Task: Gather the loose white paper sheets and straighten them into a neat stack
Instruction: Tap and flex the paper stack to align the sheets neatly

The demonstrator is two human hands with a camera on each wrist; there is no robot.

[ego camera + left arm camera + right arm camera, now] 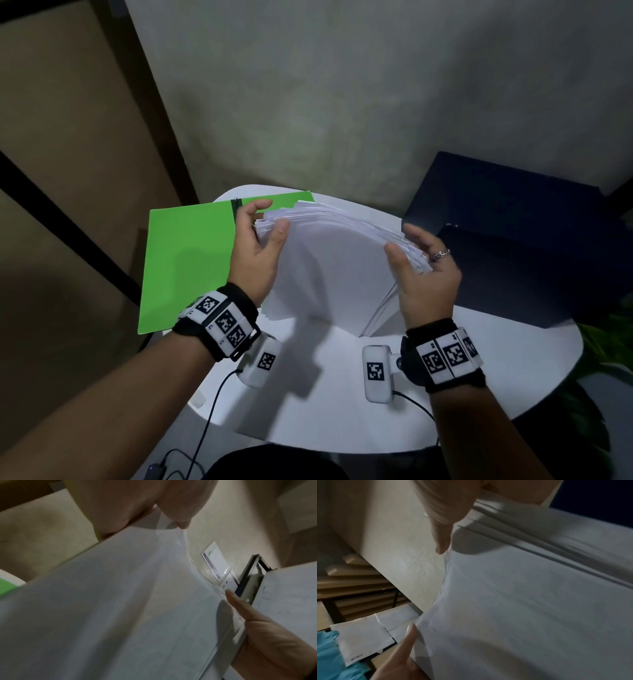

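A thick bundle of white paper sheets (329,270) stands tilted on its lower edge on the round white table (342,411), its top and right edges fanned and uneven. My left hand (271,217) holds the upper left corner, thumb on the near face and fingers behind. My right hand (407,244) holds the right edge the same way, with a ring on one finger. The left wrist view is filled by the paper sheets (120,601), with my left hand's thumb pressing on the top. The paper sheets (522,601) also fill the right wrist view, layered edges showing under my right hand.
A green folder (185,260) lies open on the table's left side, partly behind the paper. A dark box (513,240) stands at the table's right rear, close to my right hand. Cables hang off the near edge. Leaves show at the lower right.
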